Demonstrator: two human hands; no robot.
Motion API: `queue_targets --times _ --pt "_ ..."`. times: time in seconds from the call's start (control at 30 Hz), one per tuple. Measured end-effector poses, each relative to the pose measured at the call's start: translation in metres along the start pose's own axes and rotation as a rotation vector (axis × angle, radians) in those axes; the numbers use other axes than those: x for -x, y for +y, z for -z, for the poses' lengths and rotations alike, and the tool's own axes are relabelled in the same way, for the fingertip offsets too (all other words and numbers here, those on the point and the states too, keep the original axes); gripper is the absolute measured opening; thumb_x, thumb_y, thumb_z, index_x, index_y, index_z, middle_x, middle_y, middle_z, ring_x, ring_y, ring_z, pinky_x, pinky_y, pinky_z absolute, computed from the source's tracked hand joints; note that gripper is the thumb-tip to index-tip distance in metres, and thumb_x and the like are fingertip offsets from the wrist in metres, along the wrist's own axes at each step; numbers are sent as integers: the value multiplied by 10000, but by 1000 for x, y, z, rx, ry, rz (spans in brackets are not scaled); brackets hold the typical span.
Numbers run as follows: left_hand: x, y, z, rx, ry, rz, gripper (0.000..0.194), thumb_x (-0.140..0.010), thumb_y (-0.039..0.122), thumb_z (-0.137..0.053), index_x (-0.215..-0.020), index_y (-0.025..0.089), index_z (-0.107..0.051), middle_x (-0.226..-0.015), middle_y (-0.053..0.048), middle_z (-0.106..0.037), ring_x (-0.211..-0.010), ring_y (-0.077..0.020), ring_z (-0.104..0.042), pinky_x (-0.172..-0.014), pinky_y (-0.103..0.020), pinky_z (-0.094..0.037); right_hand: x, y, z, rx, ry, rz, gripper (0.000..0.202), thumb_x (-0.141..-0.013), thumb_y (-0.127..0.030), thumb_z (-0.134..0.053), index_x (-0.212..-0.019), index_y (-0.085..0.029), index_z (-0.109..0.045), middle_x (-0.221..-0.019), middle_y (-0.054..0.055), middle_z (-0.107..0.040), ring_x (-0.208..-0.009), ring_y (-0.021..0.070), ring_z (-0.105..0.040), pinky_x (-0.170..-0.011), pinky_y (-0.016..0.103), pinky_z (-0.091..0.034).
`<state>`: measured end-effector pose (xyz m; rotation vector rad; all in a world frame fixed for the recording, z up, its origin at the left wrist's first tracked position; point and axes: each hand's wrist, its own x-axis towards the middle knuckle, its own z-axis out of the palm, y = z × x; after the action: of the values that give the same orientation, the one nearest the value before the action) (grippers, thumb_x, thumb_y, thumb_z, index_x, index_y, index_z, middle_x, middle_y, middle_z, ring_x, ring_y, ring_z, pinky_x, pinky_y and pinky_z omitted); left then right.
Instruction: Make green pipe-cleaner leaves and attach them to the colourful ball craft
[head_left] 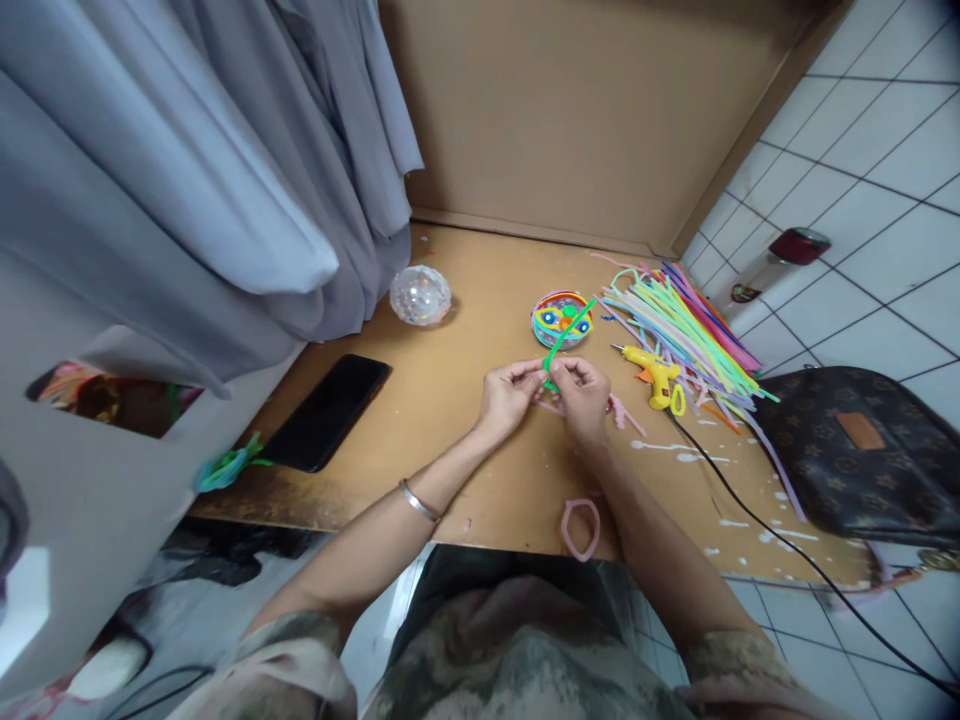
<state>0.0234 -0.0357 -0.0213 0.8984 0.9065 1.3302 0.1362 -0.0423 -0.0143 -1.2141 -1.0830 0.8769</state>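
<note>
Now both hands [546, 396] w/ green pipe cleaner [568, 333]

the pipe cleaner [568, 333] between the fingers is bright green. the glue gun [655, 374] is yellow with an orange trigger, and its cord [757, 519] is black. the heap of pipe cleaners [686, 325] mixes pale green, pink, blue, purple and orange. the round disc [562, 318] shows blue, yellow, red and green. the phone [327, 411] is black. the loop [580, 528] is pale pink. the bag [862, 450] is dark brown with a tan monogram print. the curtain [187, 150] is grey.
</note>
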Motion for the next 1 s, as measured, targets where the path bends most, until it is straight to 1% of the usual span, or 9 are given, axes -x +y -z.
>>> queue_targets --times 0.13,0.27,0.37,0.5,0.63,0.73,0.83,0.93,1.0 --pt "0 -1 1 -12 -37 15 276 -677 228 -820 -919 97 -800 -604 -4 -674 -515 -66 -531 -570 -210 -474 2 -4 -2 24 30 -5 341 -668 -508 -738 -708 -187 -629 -556 -37 -605 -460 90 -494 -453 226 -437" --pt "-1 -1 2 -27 -51 28 237 -689 228 -818 -885 96 -802 -585 3 -654 -521 -64 -525 -566 -202 -455 3 -6 -3 27 36 -13 310 -667 -489 -716 -695 -194 -625 -531 -40 -603 -445 92 -504 -421 211 -421" --pt "-2 -1 3 -29 -54 37 227 -685 222 -820 -868 91 -799 -593 -4 -661 -524 -68 -533 -565 -205 -456 3 -6 -4 30 39 -14 326 -662 -505 -716 -691 -197 -613 -531 -36 -605 -441 98 -514 -416 216 -425" --pt "-1 1 3 -18 -48 49 198 -666 198 -819 -831 91 -793 -580 -1 -660 -518 -69 -543 -570 -207 -467 4 -5 -6 37 23 -7 356 -675 -539 -707 -700 -200 -603 -544 -31 -610 -444 101 -527 -422 224 -440" --pt "0 3 1 -6 -30 78 155 -651 173 -806 -779 90 -781 -562 -1 -658 -510 -72 -555 -561 -204 -466 3 -4 -5 22 10 -20 350 -669 -530 -719 -698 -199 -609 -544 -31 -612 -438 93 -512 -423 220 -431" --pt "-1 6 1 -9 -37 64 172 -637 191 -816 -770 91 -771 -555 2 -654 -505 -73 -554 -549 -203 -457 1 -2 -4 -3 -18 -33 348 -680 -524 -730 -711 -199 -611 -556 -30 -615 -453 98 -523 -447 229 -446" --pt "-5 13 4 -12 -39 8 212 -627 226 -829 -780 97 -760 -578 2 -665 -508 -70 -550 -558 -206 -465 0 0 -4 -50 -69 -20 354 -712 -528 -725 -783 -192 -642 -576 -33 -622 -492 103 -559 -505 240 -482" --pt "-13 23 13 -5 35 -53 256 -611 242 -838 -804 106 -740 -609 7 -677 -521 -68 -565 -572 -205 -484 0 1 -5 -86 -99 18 393 -729 -527 -728 -933 -197 -659 -618 -42 -637 -511 101 -577 -522 237 -489" --pt "-17 30 19 -8 68 -44 310 -592 231 -845 -849 107 -723 -599 19 -671 -515 -73 -578 -567 -206 -498 1 1 -6 -96 -95 40 407 -714 -518 -750 -955 -210 -639 -651 -46 -644 -520 100 -581 -521 234 -491"
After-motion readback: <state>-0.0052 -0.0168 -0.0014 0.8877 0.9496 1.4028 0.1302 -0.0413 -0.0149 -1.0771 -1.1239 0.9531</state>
